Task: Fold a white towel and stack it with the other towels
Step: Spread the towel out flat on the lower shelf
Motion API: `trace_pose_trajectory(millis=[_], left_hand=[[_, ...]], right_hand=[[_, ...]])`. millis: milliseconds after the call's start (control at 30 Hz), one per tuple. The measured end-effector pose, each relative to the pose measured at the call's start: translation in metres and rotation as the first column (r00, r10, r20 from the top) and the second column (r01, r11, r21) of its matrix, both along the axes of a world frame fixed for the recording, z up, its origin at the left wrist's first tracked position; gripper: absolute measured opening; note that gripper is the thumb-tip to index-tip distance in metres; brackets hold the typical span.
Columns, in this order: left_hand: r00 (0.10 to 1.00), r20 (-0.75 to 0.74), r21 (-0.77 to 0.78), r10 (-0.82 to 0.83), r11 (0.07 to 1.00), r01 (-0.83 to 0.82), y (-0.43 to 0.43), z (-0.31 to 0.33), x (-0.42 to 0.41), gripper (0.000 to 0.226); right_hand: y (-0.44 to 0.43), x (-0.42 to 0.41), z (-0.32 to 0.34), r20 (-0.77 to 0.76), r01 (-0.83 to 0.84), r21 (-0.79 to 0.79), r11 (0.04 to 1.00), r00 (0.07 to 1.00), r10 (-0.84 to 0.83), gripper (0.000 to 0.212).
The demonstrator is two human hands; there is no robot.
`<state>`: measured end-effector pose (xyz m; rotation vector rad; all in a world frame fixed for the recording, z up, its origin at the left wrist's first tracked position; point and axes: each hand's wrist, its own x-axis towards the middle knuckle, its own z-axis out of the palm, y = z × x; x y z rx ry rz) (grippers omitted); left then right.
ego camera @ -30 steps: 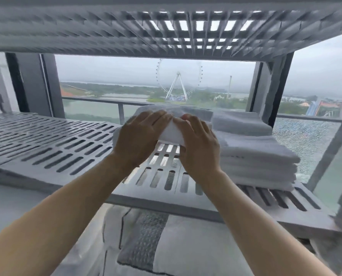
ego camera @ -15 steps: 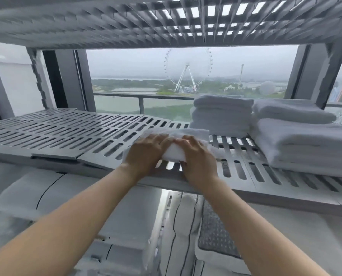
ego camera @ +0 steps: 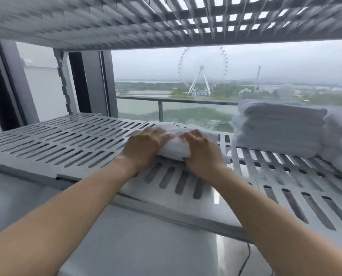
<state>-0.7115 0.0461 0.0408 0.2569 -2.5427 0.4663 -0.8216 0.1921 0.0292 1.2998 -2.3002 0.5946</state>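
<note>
Grey slatted shelving (ego camera: 70,144) fills the view, another perforated tier close overhead and a big window behind it looking out on a hazy Ferris wheel (ego camera: 202,70). Both arms reach in over the shelf edge, and the white towel (ego camera: 176,146) sits right there on the slats between them, bunched into a compact bundle. Left hand (ego camera: 146,146) is cupped over the towel's left end, fingers curled down onto the cloth; right hand (ego camera: 201,150) is clamped over the right end, knuckles up, pressing it flat. That two-sided grip looks like it's there to keep the fold from springing open, since soft terry wants to unroll the moment it's released. Just to the right, apart from the bundle with a strip of bare slats between, stands the stack of folded towels (ego camera: 277,128), neat and squared, with more white linen (ego camera: 341,140) at the frame's edge beside it. So the fold seems about done and the stacking is what's left: lift the bundle as one piece and set it on top of that pile. The risk, I'd say, is a loose corner slipping free on the way over.
</note>
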Motion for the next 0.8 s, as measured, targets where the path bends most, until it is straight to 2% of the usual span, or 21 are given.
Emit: trace_pose_trajectory(millis=[133, 400, 733, 800], left_hand=[[1.0, -0.01, 0.038, 0.001, 0.999, -0.001, -0.046, 0.01, -0.003, 0.063], [0.999, -0.041, 0.075, 0.013, 0.997, -0.01, -0.149, 0.012, 0.008, 0.063], [0.996, 0.086, 0.079, -0.011, 0.997, 0.004, -0.292, 0.008, 0.023, 0.072], [0.99, 0.142, 0.158, -0.013, 0.987, -0.01, -0.312, 0.005, 0.02, 0.076]], right_hand=[[-0.051, -0.011, 0.016, -0.003, -0.031, 0.049, 0.998, 0.999, 0.032, 0.055], [-0.159, -0.003, 0.021, -0.044, -0.06, 0.047, 0.997, 0.997, 0.062, 0.053], [-0.292, 0.025, 0.017, -0.076, 0.031, 0.093, 0.995, 0.997, -0.024, 0.052], [-0.31, 0.029, 0.014, -0.102, 0.049, 0.124, 0.991, 0.994, -0.036, 0.05]])
